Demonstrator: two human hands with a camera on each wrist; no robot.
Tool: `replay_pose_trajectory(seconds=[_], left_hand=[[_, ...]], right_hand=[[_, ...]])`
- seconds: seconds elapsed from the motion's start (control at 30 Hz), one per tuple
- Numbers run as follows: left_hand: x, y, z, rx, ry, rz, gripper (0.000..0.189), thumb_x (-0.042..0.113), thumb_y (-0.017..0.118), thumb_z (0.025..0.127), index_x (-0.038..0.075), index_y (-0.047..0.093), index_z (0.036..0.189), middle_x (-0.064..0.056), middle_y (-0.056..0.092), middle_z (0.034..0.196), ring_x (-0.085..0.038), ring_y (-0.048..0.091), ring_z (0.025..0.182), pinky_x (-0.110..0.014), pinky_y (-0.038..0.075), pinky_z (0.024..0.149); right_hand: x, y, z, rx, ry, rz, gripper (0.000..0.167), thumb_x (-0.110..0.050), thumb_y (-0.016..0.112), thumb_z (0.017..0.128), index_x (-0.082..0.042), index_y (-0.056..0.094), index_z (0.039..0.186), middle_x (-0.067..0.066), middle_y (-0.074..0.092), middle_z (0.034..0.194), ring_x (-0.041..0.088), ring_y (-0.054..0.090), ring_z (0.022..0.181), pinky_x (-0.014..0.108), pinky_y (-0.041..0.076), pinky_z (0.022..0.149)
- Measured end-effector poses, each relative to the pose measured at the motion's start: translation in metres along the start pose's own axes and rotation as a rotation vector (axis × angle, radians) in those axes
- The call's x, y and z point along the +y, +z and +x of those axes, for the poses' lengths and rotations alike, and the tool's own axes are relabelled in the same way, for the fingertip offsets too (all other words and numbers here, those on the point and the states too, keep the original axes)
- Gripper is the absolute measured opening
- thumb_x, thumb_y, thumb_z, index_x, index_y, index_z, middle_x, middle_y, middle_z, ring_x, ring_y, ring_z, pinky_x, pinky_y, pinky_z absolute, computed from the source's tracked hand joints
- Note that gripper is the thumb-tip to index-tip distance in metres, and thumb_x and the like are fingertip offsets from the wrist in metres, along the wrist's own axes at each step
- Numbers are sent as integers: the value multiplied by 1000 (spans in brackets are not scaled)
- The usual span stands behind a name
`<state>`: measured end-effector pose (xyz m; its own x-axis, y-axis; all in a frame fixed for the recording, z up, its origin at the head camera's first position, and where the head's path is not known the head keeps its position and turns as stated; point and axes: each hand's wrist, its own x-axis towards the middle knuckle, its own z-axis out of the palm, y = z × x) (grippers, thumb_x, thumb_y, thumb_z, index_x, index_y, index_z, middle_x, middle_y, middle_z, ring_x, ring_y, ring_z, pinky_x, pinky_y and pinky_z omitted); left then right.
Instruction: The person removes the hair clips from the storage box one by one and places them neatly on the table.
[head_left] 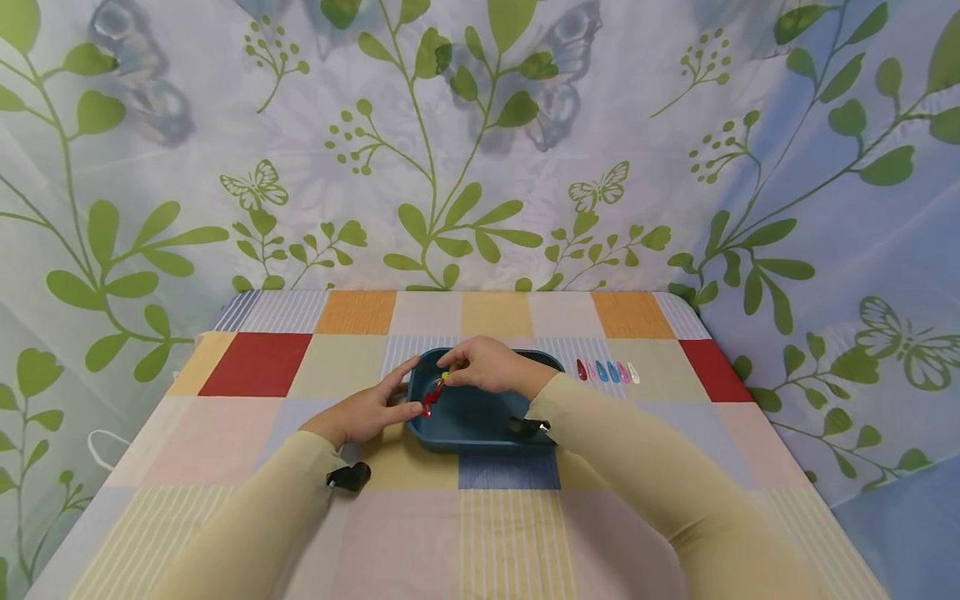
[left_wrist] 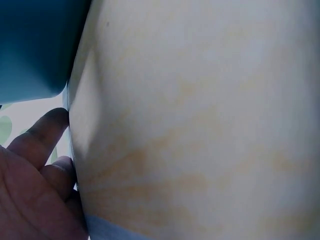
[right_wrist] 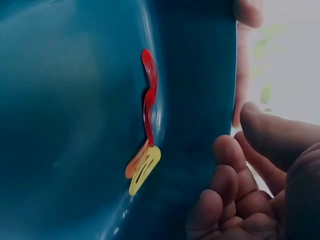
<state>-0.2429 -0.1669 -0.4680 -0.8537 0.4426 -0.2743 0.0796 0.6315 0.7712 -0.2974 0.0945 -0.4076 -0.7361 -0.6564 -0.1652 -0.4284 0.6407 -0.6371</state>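
Observation:
Inside a dark blue tray, red hair clips and a yellow hair clip lie by the left wall. The right wrist view shows the red clips end to end, with an orange clip partly under the yellow clip. My left hand touches the tray's left side, thumb and forefinger spread along it. Above the clips is my right hand; its fingers bend loosely and hold nothing, apart from the clips in the right wrist view.
Right of the tray, a row of several hair clips, in red, pink, blue and white, lies on the patchwork tablecloth. A leaf-patterned curtain hangs behind the table. A white cord loops at the left edge.

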Motion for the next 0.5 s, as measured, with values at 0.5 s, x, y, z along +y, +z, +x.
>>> replay_pose_trajectory(seconds=[0.5], left_hand=[[-3,1,2,2,15,-8,85,52,63,103,51,6,166,-15,42,167,-42,41,153,-73,28,120]], right_hand=[[11,23,29,-85,-30,-108,32,-20,77,97,-7,76,127,-1,79,100,8,67,86,27,57,83]])
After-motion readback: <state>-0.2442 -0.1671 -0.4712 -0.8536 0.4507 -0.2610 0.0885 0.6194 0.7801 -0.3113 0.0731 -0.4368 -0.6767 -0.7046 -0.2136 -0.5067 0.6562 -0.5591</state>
